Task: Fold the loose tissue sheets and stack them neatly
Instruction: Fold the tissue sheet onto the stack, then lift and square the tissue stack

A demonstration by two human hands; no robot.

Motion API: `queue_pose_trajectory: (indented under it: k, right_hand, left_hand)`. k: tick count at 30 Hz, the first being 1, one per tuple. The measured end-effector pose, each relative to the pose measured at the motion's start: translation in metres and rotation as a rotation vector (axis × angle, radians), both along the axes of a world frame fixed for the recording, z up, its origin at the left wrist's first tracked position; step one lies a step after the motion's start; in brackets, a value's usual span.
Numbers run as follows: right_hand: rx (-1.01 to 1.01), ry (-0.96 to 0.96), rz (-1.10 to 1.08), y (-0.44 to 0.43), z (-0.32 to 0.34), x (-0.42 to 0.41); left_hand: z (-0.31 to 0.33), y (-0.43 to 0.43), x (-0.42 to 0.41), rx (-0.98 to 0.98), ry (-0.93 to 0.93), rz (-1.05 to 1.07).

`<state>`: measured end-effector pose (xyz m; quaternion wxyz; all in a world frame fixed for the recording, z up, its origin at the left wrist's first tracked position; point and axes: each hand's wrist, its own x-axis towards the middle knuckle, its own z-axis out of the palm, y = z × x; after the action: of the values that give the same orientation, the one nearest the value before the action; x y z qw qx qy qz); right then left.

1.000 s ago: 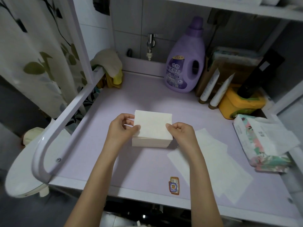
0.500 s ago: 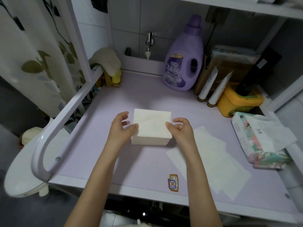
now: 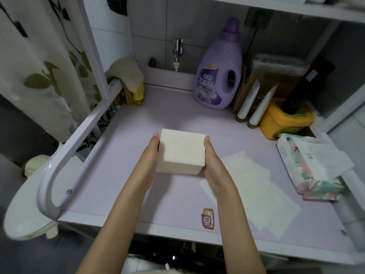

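Note:
A thick stack of folded white tissues (image 3: pixel 180 151) rests on the lilac tabletop (image 3: pixel 138 186) at the centre. My left hand (image 3: pixel 150 153) lies flat against the stack's left side, fingers straight and together. My right hand (image 3: pixel 212 157) presses flat against the right side in the same way. Several loose unfolded tissue sheets (image 3: pixel 254 190) lie spread out on the table to the right of my right forearm, overlapping one another.
A floral tissue pack (image 3: pixel 310 167) with a sheet sticking out lies at the right edge. Behind stand a purple softener bottle (image 3: pixel 219 72), two tubes (image 3: pixel 254 105) and a yellow tub (image 3: pixel 284 119). A white rail (image 3: pixel 79 139) borders the left side.
Both hands have shifted from pinching the stack's near corners with curled fingers to lying flat along its left and right sides. The stack's edges look more even.

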<state>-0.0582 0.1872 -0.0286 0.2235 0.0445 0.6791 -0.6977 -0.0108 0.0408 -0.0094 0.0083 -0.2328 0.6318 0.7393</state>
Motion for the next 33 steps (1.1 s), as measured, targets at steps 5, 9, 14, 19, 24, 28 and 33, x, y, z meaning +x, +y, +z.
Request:
queue_pose_trajectory:
  k: [5, 9, 14, 19, 24, 28, 33]
  right_hand:
    - [0.193, 0.318, -0.008, 0.014, 0.012, -0.027]
    - [0.261, 0.165, 0.293, 0.025, 0.014, -0.045]
    - [0.551, 0.187, 0.420, 0.021, 0.026, -0.027]
    - [0.669, 0.150, 0.668, 0.019, 0.038, 0.003]
    - [0.295, 0.060, 0.271, 0.011, 0.018, -0.001]
    - [-0.051, -0.103, 0.226, -0.016, 0.004, 0.012]
    - [-0.062, -0.128, 0.244, -0.021, 0.002, 0.011]
  left_hand:
    - [0.012, 0.006, 0.023, 0.300, -0.027, 0.199]
    - [0.004, 0.020, 0.027, 0.424, -0.036, 0.181]
    - [-0.009, 0.018, 0.021, 0.357, 0.051, 0.196]
    - [-0.005, -0.001, 0.018, 0.304, 0.033, 0.221]
    - [-0.019, -0.011, 0.023, 0.283, 0.013, 0.223]
    - [-0.021, 0.005, 0.020, 0.184, -0.003, 0.175]
    - [-0.039, 0.005, 0.009, 0.117, -0.026, 0.176]
